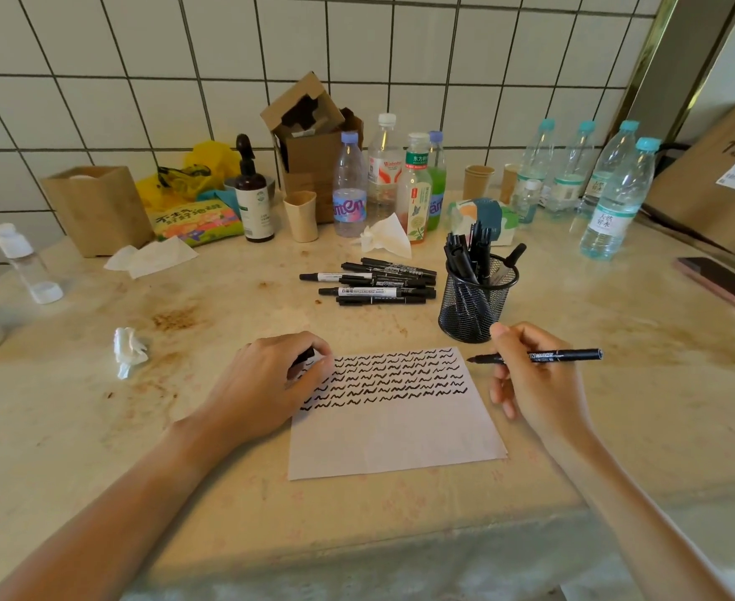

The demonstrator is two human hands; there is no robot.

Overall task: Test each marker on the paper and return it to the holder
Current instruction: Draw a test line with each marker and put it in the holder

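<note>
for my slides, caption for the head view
Right hand holds uncapped black marker beside squiggle-covered white paper; left hand grips cap.

The stained beige table (97, 427) carries a sheet of paper (396, 440) near its front edge, with a mesh holder (474, 305) just behind the sheet's right corner. Loose markers (374, 281) lie left of the holder. A crumpled tissue (128, 350) lies toward the left edge. Bottles (613, 201), cups (300, 215) and boxes (97, 208) line the back edge; a phone (723, 281) lies at the right edge.

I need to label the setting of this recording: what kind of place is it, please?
Probably a makeshift work spot at a tiled indoor counter, not a proper desk: white tiled wall, stained stone countertop, and water bottles crowded among cardboard boxes.
</note>
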